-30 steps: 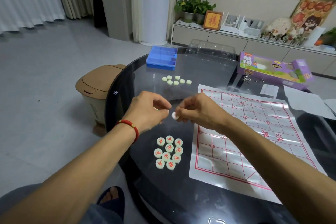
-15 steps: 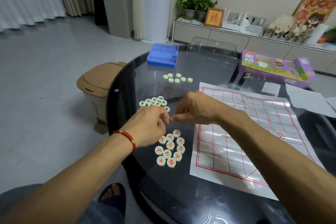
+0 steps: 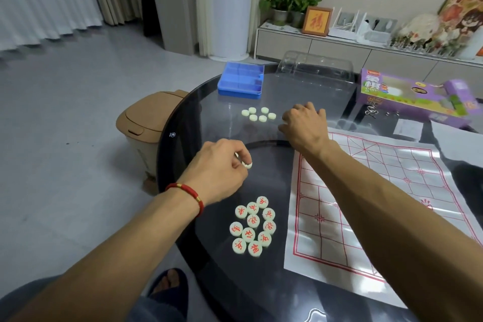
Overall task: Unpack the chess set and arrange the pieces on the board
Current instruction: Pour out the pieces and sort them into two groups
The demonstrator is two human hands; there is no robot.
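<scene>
Flanking the hands [image 3: 264, 149]: blue tray [image 3: 241, 80], clear lid [image 3: 315, 67], purple box [image 3: 407, 95].

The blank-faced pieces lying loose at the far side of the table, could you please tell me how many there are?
6, clustered on the glass table before the blue tray. The right hand may hide more.

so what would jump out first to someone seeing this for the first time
Probably the cluster of pale chess pieces with red characters on the dark glass table, near its front edge and just left of the red-lined paper board, which is bare. Above them the left hand pinches a single piece, while the right hand reaches toward a smaller group of blank-faced pieces.
</scene>
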